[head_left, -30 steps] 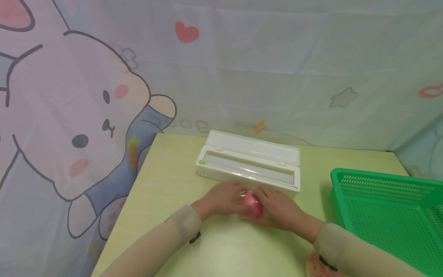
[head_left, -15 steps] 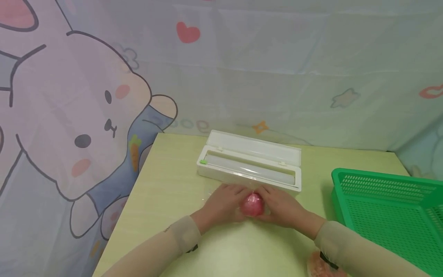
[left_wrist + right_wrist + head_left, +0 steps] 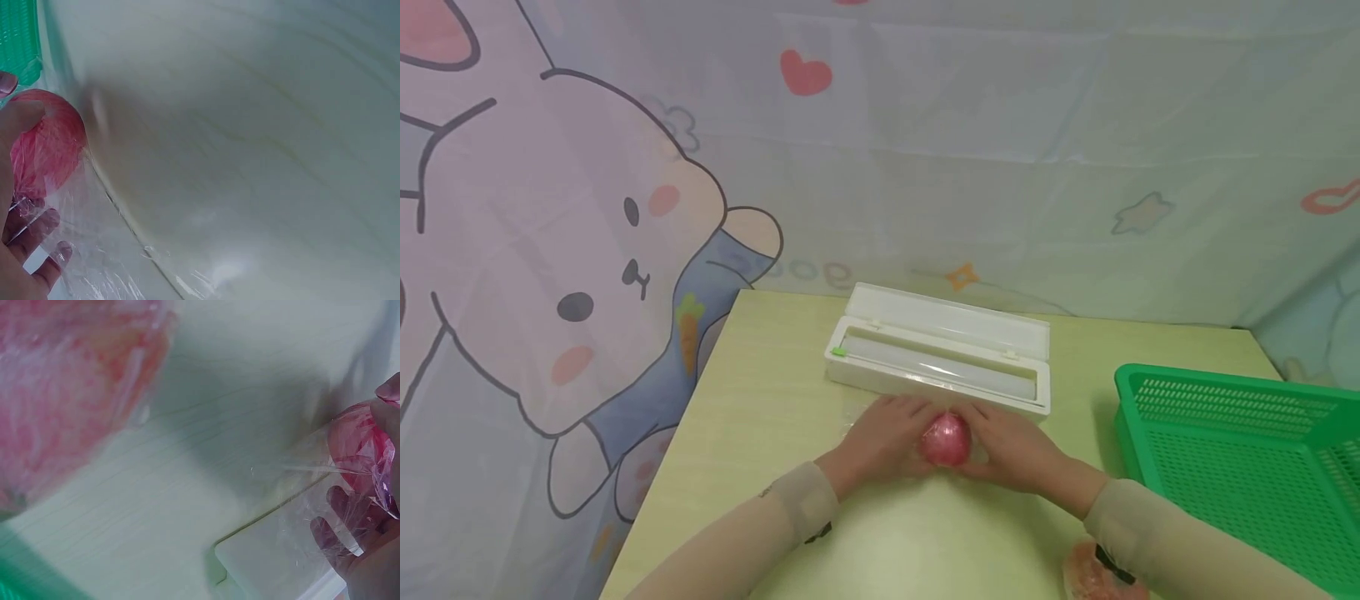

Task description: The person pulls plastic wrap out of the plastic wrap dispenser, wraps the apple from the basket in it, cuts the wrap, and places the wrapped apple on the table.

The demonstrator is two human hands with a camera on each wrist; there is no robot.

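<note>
Between my two hands, in the head view, sits a round pink-red ball [image 3: 947, 439], the size of a fruit, with shiny cling film [image 3: 94, 244] around it. My left hand [image 3: 887, 442] grips its left side, and my right hand [image 3: 1009, 450] holds it from the right. Loose film spreads over the fingers of both hands in the wrist views. Just behind the hands stands a white cling film dispenser [image 3: 850, 375], its lid raised and a roll [image 3: 936, 362] inside. In the right wrist view, the ball [image 3: 356, 444] is partly hidden by my thumb.
A green plastic basket [image 3: 1138, 433] stands on the right of the pale table [image 3: 760, 367]. Near my right forearm lies a pinkish film-wrapped item [image 3: 1093, 573], partly covered by the sleeve. A fabric backdrop [image 3: 962, 150] with cartoon prints hangs behind the table.
The ball has shifted slightly right and turned between my hands. My right fingers have drawn back from over its top, and the left hand has moved a little right.
</note>
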